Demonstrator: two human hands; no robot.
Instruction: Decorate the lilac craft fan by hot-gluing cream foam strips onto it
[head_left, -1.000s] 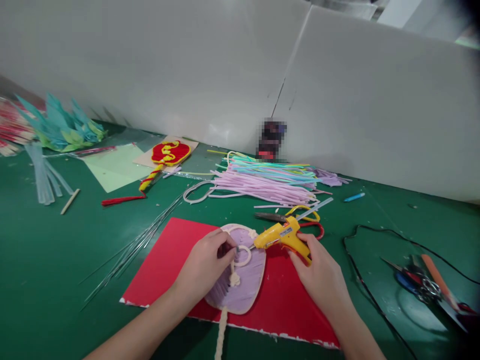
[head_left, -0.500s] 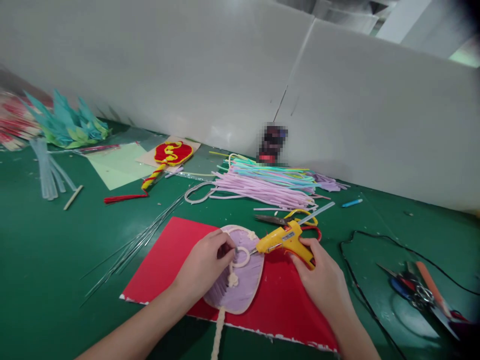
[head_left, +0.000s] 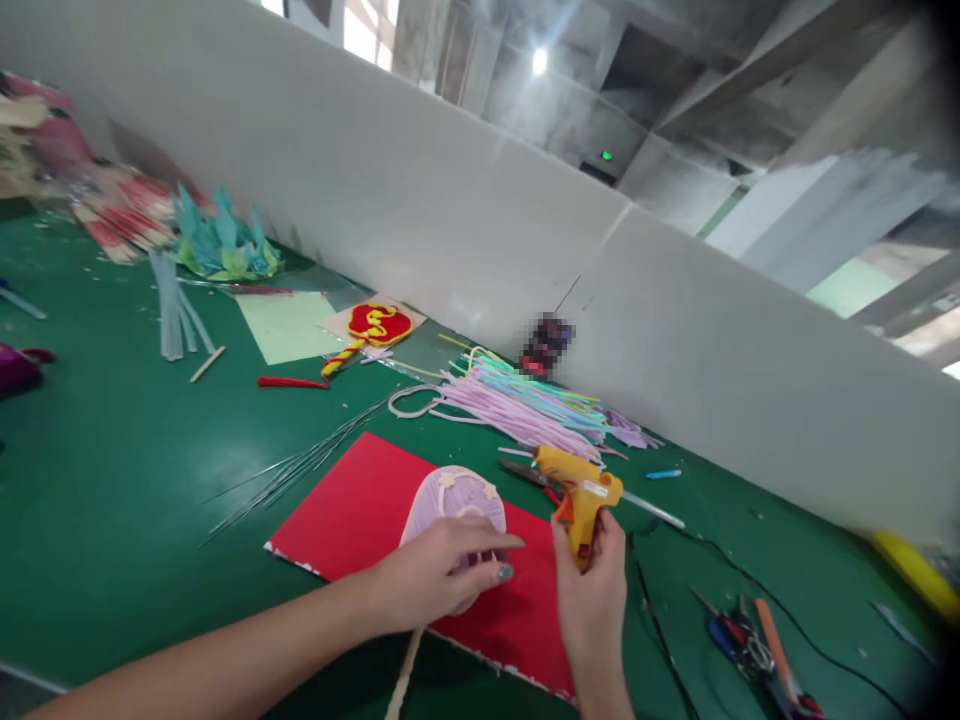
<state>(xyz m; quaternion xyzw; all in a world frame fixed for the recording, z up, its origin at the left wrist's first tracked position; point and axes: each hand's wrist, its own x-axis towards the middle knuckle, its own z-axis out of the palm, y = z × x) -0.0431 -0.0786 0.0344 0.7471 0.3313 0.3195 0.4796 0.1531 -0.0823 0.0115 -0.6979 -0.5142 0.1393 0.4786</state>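
Observation:
A lilac fan [head_left: 430, 503] with a cream rim and small cream flowers lies on a red board [head_left: 345, 510]. Its cream twisted handle [head_left: 406, 672] points toward me. Over the fan's lower half is my left hand [head_left: 439, 568], thumb and index finger stretched out and apart with nothing visible between them. It hides much of the fan and most of the cream ring on it. My right hand [head_left: 592, 605] grips a yellow glue gun [head_left: 581, 490] by its handle, right of the fan, nozzle pointing up and left. A clear glue stick [head_left: 654, 508] sticks out of its back.
Lilac and mint pipe cleaners [head_left: 517, 405] lie behind the board, with scissors [head_left: 529, 472] partly under the glue gun. Thin wires [head_left: 300, 465] are at left. A red and yellow fan [head_left: 379, 325] sits farther back. A black cord [head_left: 739, 570] and several tools [head_left: 750, 645] lie right.
My left thumb and index finger have parted from the cream ring and spread. The glue gun has drawn away from the fan and now tilts upward. The view has turned and shows more room.

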